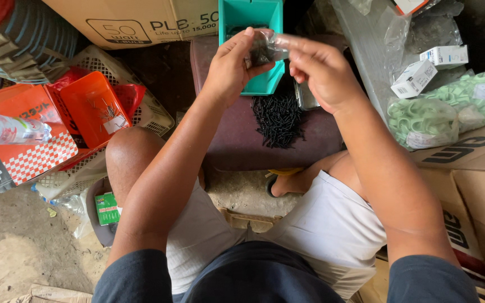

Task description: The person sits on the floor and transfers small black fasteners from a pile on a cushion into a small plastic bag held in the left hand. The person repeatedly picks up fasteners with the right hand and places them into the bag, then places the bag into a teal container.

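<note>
Head view: both hands are raised over a dark maroon worktop (237,146), holding between them a small clear plastic bag (265,49) part-filled with black screws. The left hand (230,70) has its grip closed on the bag's left side, thumb and fingertips pinching the plastic near the top; the right hand (321,73) pinches the bag's right edge with thumb and forefinger, other fingers curled loosely. The bag hangs in front of a teal bin (254,17), just above a loose pile of black screws (279,120) lying on the worktop. Judgement: to handle this step well, keep the mouth of the bag pinched level and the weight of the screws low, so nothing spills; hold it over the pile so that any strays land there. Pose: both forearms rise from the lap and converge, elbows bent, wrists slightly cocked inward, palms half-facing each other. The knees are spread either side of the worktop. An orange tray (88,109) sits in a white basket at the left; bags of green fittings (422,120) lie at the right, well apart.
</note>
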